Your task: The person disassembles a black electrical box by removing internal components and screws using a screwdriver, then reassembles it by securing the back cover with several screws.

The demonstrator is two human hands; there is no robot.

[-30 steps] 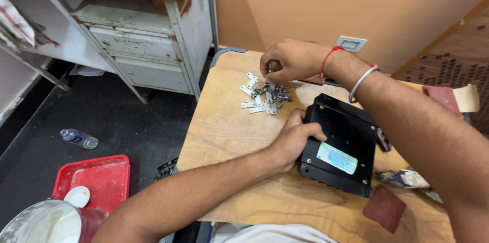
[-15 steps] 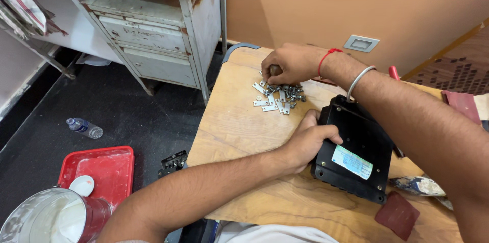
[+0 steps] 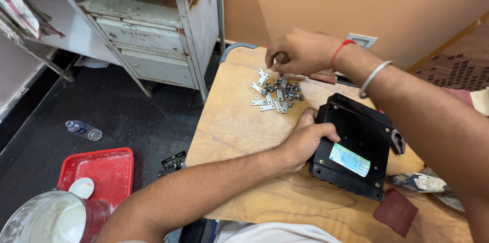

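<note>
wooden table (image 3: 239, 121), left hand (image 3: 305, 138) gripping black box (image 3: 356, 144)

Black box (image 3: 356, 146) lies flat beside scattered metal brackets (image 3: 275, 95).

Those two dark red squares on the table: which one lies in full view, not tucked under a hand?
The dark red square at the table's near right corner, beside the black box. The other peeks out from beneath the right hand at the far edge.
</note>
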